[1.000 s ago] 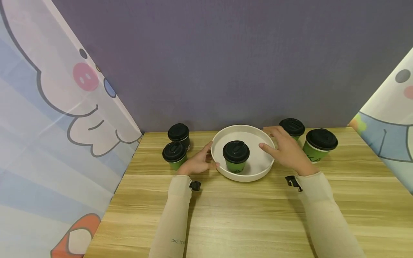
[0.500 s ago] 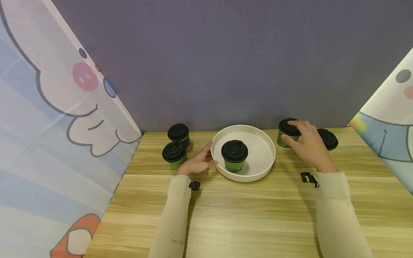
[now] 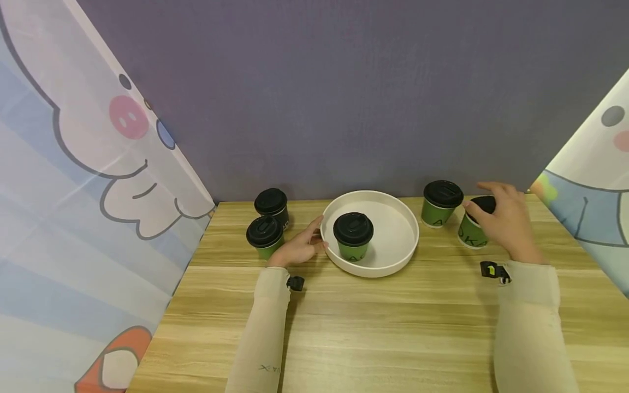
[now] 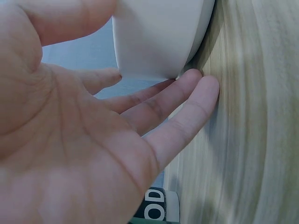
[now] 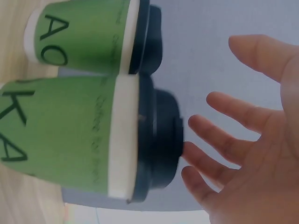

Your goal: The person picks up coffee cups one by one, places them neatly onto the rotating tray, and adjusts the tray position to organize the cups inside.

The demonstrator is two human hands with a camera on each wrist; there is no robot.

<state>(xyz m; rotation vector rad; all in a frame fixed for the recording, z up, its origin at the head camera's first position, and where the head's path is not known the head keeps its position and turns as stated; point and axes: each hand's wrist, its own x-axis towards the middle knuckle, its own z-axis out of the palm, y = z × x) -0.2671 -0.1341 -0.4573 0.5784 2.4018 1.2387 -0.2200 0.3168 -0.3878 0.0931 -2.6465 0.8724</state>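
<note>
A round white tray (image 3: 410, 252) stands on the table, with a green paper coffee cup (image 3: 353, 250) with a black lid inside it, near its front left. My left hand (image 3: 300, 248) is at the tray's left side, fingers extended; in the left wrist view the fingertips (image 4: 205, 88) are close against the tray's white wall (image 4: 159, 37). My right hand (image 3: 511, 222) hovers with spread fingers at the lid of the right-hand green coffee cup (image 3: 473, 233), partly covering it. In the right wrist view a gap shows between most fingers and that black lid (image 5: 161, 140).
Another green coffee cup (image 3: 437, 213) stands left of my right hand, near the grey back wall (image 3: 344, 98). Left of my left hand are a green coffee cup (image 3: 265, 237) and a dark one (image 3: 272, 202) behind it. Wooden table (image 3: 383, 333) extends in front.
My right hand has moved right, from the tray's edge past one green cup to the rightmost one. My left hand stays at the tray. The cup in the tray has shifted slightly left.
</note>
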